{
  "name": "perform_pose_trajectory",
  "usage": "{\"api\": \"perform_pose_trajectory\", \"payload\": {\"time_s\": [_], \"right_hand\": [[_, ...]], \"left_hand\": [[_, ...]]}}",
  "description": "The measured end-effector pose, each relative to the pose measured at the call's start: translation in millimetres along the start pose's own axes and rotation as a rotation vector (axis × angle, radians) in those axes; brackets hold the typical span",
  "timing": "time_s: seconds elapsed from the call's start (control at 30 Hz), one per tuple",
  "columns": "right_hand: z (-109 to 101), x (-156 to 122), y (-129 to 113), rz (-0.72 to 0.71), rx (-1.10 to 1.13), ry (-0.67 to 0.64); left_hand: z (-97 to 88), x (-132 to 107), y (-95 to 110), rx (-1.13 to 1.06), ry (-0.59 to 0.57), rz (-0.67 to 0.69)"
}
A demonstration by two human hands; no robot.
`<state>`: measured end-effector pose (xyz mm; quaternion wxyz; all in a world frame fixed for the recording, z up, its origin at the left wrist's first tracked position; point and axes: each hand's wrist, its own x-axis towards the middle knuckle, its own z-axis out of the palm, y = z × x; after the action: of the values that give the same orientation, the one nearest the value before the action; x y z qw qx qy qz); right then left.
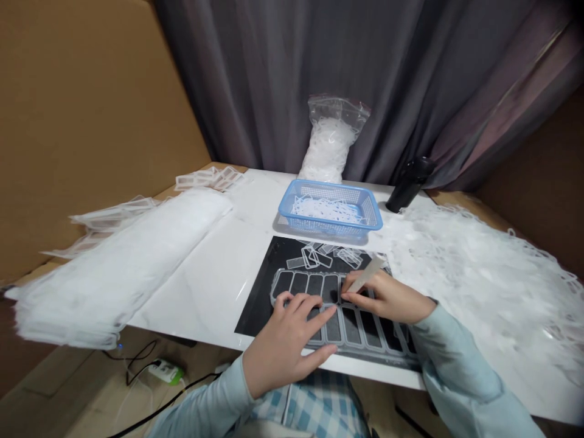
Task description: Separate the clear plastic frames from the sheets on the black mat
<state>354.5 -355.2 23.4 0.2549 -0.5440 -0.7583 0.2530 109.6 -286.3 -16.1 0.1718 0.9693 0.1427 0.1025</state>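
A clear plastic sheet (364, 353) with two rows of rectangular openings lies on a black mat (258, 310). My left hand (292, 334) rests over its near left part, fingers spread, fingertips on the strips between the openings. My right hand (390, 295) is closed around a flat pale strip-like tool (367, 274), which tilts up to the right above the sheet's far row. My right fingertips hide the tool's lower end and some openings. Just beyond the sheet, several small loose rectangular frames (314, 255) are scattered on the mat.
A blue basket (285, 213) with white pieces stands behind the mat, before a full zip bag (328, 146). A long stack of plastic sheets (123, 261) lies left. A heap of translucent pieces (488, 286) covers the right side. A black bottle (408, 185) stands at the back right.
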Motion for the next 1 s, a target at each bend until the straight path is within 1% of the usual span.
{"api": "perform_pose_trajectory", "payload": {"time_s": [0.1,0.17,0.2,0.23,0.27,0.3,0.33,0.4,0.47,0.6,0.67,0.73,0.8,0.87,0.93,0.97,1.0], "right_hand": [[10,-10,-13,0.045,-0.119,0.063],[25,-20,-19,0.104,-0.220,0.146],[34,-26,-21,0.115,-0.272,0.156],[43,-31,-22,0.081,-0.338,0.173],[53,-36,-22,0.074,-0.409,0.210],[61,-40,-22,0.063,-0.492,0.274],[68,-43,-22,0.051,-0.557,0.299],[77,-46,-23,0.032,-0.649,0.361],[79,-44,-26,0.029,-0.672,0.413],[71,-36,-29,0.081,-0.592,0.503],[63,-36,-24,0.110,-0.586,0.550],[52,-41,-15,0.139,-0.602,0.633],[36,-52,-5,0.184,-0.638,0.804],[20,-63,0,0.254,-0.691,1.038],[7,-72,0,0.324,-0.723,1.253],[3,-73,-1,0.351,-0.725,1.333],[1,-73,-4,0.368,-0.716,1.386]], "left_hand": [[0.5,0,-1,-0.009,-0.002,0.004],[0.9,0,-2,-0.011,-0.003,0.010],[1.0,0,-2,-0.015,-0.002,0.014],[1.1,0,-2,-0.019,0.000,0.018],[1.0,0,-2,-0.026,0.004,0.020],[0.8,0,-2,-0.033,0.010,0.019],[0.5,1,-2,-0.042,0.015,0.018],[-0.3,3,-1,-0.060,0.031,0.012],[-0.9,6,0,-0.075,0.054,0.011],[0.0,10,1,-0.066,0.091,0.019],[1.4,11,0,-0.056,0.105,0.023],[2.8,11,0,-0.051,0.118,0.028],[3.8,10,0,-0.050,0.127,0.033],[4.3,10,0,-0.047,0.137,0.040],[4.5,9,0,-0.043,0.147,0.046],[4.6,9,0,-0.040,0.152,0.050],[4.7,8,-1,-0.036,0.158,0.053]]}}
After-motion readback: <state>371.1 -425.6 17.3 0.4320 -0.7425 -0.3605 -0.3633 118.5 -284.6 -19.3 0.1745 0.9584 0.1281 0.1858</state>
